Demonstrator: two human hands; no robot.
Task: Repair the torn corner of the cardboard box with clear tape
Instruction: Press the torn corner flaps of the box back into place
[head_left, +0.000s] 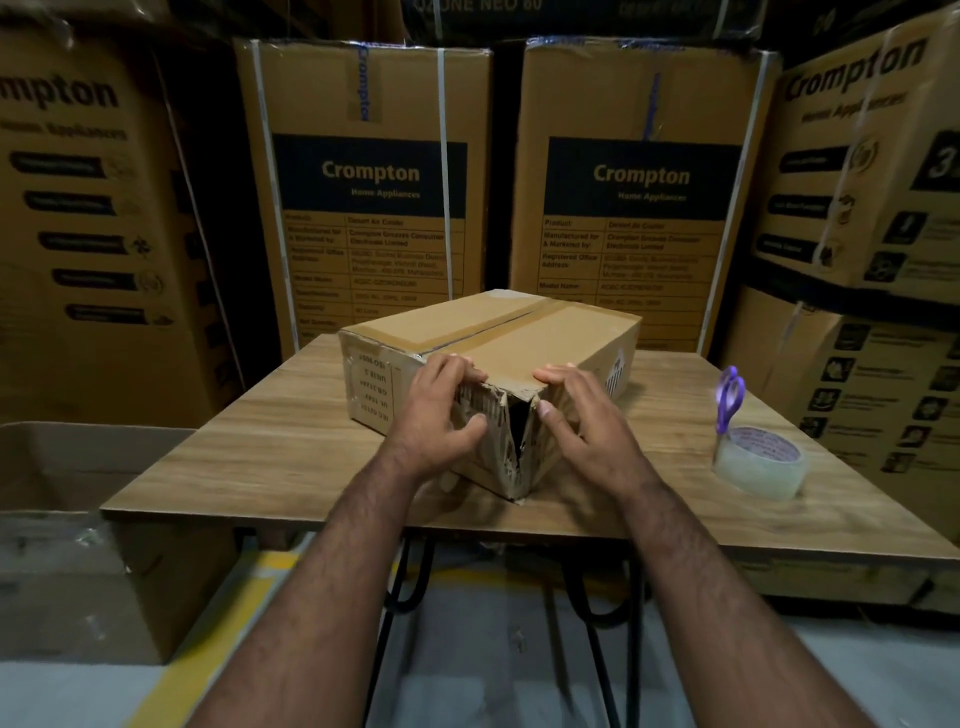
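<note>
Cardboard box (498, 364) sits mid-desk (260, 457), torn corner (514, 431) nearest. Left hand (441, 415) and right hand (582, 421) flank split, fingers curled over top edge (grip holding box). Clear tape (761, 462) near right.

Single head-worn wide-angle view, looking forward and down over the wooden table (291, 452) from its near edge. Close range: both forearms enter from the bottom of the frame and reach toward the table's middle. Past the table's far edge the view faces stacked cartons (363, 182). Floor shows below the table. No second view to overlap.
</note>
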